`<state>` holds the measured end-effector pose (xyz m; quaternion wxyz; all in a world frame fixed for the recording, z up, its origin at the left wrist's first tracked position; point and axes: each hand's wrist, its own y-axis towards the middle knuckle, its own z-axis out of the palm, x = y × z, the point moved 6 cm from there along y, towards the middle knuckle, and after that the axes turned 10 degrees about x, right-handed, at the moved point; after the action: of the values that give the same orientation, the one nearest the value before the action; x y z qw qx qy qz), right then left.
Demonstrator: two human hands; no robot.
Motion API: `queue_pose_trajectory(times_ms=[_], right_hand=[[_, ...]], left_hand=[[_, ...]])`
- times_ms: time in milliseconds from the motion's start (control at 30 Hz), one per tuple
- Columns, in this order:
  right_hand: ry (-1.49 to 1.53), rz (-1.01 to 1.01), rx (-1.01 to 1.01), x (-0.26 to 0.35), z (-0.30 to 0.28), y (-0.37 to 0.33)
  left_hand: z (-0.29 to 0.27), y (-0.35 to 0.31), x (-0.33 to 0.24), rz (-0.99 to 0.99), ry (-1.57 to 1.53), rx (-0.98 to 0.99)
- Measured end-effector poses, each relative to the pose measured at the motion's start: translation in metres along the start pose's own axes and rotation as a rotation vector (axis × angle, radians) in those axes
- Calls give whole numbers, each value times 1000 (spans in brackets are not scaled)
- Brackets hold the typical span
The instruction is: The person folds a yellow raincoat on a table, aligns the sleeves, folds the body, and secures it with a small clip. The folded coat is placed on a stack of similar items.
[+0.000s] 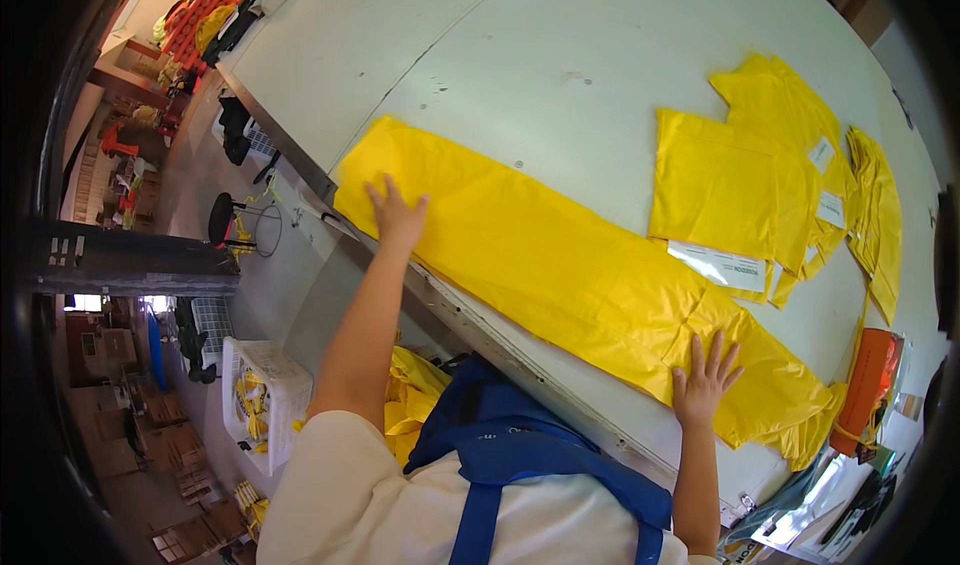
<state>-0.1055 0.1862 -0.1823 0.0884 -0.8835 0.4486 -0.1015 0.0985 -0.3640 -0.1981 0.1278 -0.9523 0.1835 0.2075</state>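
1. Head view, part location: The long yellow sheet-like piece [540, 255] lies on the table [480, 75], running from beneath the left fingers to beyond the right fingers, along the near edge.
2. Head view, finger state: The left hand [400, 227] rests with fingers spread, palm down, near the piece's left end. The right hand [703, 385] is likewise flat and spread, on its creased section. Neither grips.
3. Recommended handling: Anchor lightly under the left fingers. Sweep the right fingers outward, away from the left, so creases run out toward the bunched end.
4. Caution: The film looks thin and slippery; uneven pressure would likely skew it or set new folds. Align its lower side with the table edge.
5. Head view, labels: Beyond the right fingers, folded yellow pieces [715, 180] carry two small white labels [831, 208]. A white printed sheet [720, 265] shows from under them, nearer those fingers. It bears dark lettering, not reproduced here; the labels' print is too small to read.
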Motion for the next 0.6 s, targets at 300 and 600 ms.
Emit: queue_pose_trajectory(times_ms=[300,600], right_hand=[[-82,13,29,-1,10,1],[382,66,-114,56,-41,14]], left_hand=[[-55,91,73,-221,152,83],[-54,5,91,-224,-867,14]])
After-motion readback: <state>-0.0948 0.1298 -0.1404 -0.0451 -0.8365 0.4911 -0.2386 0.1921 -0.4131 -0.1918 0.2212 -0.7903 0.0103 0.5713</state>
